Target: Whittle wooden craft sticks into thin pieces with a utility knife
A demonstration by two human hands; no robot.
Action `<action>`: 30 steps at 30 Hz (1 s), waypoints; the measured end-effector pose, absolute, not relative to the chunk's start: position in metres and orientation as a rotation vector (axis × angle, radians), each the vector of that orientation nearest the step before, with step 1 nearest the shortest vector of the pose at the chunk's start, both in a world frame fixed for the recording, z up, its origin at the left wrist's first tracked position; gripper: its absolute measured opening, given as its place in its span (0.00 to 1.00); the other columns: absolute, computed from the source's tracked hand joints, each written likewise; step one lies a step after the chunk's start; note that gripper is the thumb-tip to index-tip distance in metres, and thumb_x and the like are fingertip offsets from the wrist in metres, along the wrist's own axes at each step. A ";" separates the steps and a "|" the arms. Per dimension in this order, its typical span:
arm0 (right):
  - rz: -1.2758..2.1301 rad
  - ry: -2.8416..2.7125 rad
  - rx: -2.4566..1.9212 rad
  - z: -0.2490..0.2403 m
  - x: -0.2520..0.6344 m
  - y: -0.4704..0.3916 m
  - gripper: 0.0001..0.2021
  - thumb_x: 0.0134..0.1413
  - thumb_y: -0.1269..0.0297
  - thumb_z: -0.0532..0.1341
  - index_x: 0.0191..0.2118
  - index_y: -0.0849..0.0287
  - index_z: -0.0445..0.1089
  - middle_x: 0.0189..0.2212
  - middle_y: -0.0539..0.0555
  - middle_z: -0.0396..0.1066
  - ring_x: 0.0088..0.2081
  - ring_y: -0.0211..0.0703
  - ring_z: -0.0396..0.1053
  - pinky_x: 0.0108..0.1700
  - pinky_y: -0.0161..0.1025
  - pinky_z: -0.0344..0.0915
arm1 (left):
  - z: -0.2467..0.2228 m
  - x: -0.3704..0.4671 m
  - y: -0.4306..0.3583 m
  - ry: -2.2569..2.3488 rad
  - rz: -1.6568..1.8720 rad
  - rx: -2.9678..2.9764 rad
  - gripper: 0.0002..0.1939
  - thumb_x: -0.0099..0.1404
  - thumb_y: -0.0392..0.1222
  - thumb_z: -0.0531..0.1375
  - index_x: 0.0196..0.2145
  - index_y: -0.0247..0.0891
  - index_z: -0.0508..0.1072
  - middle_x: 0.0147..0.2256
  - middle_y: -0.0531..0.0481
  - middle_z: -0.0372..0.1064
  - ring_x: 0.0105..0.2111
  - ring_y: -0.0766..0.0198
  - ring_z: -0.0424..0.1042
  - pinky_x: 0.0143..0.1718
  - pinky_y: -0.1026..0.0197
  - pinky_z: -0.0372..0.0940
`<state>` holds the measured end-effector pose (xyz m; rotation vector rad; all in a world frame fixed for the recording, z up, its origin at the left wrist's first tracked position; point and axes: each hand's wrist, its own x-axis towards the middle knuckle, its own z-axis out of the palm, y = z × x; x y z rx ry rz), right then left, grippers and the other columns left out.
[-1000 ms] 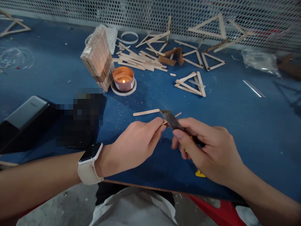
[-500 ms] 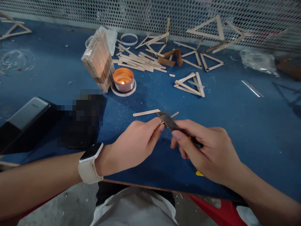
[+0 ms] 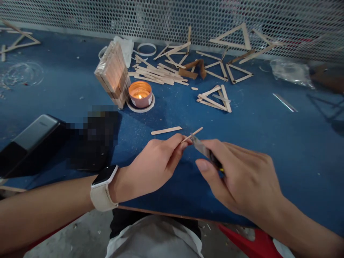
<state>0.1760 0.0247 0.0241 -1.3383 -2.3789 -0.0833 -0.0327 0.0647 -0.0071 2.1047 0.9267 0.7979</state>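
My left hand (image 3: 158, 159), with a watch on its wrist, pinches a thin wooden craft stick (image 3: 197, 131) between thumb and forefinger. The stick points up to the right. In my right hand (image 3: 239, 172) is a utility knife (image 3: 202, 148); its blade tip lies close beside the stick, and whether it touches I cannot tell. My right palm hides most of the handle. Just beyond my left fingers, a loose craft stick (image 3: 166, 130) with one end cut at a slant lies on the blue table (image 3: 268, 143).
A lit candle (image 3: 140, 95) in a tin stands beside a wrapped bundle of sticks (image 3: 113, 73). Behind are a pile of loose sticks (image 3: 158, 73) and several stick triangles (image 3: 215, 98). A dark boxy device (image 3: 34, 139) sits left; perforated metal (image 3: 172, 18) backs the table.
The knife has turned in my right hand and its blade has drawn back slightly down and right from the stick. My left hand has barely moved.
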 end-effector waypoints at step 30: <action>1.854 -1.557 -1.307 0.018 0.173 0.032 0.22 0.72 0.42 0.58 0.38 0.57 0.72 0.22 0.46 0.73 0.19 0.32 0.65 0.21 0.30 0.61 | -0.012 -0.037 0.062 0.841 0.813 2.323 0.15 0.77 0.30 0.50 0.54 0.36 0.72 0.34 0.54 0.80 0.29 0.68 0.78 0.32 0.67 0.71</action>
